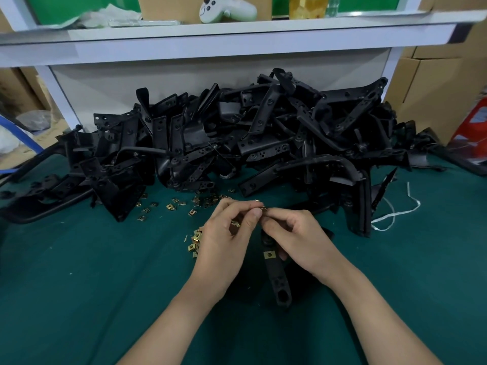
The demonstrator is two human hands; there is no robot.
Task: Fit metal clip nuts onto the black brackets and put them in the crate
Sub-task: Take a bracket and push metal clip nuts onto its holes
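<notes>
My right hand [297, 238] grips a black bracket [278, 280] held upright over the green table, with one brass clip nut [269, 255] fitted on its middle. My left hand [226, 238] pinches another clip nut [263, 208] at the bracket's top end, and more nuts sit in its palm. Loose brass clip nuts [195, 243] lie scattered on the cloth left of my hands and beyond them. A big heap of black brackets [237, 138] fills the back of the table. No crate is in view.
A white shelf [237, 35] overhangs the heap, carrying a white controller [226, 9] and boxes. Cardboard cartons [432, 83] stand at the right. A white plastic strap [395, 212] lies on the green cloth [79, 285] at the right of the heap.
</notes>
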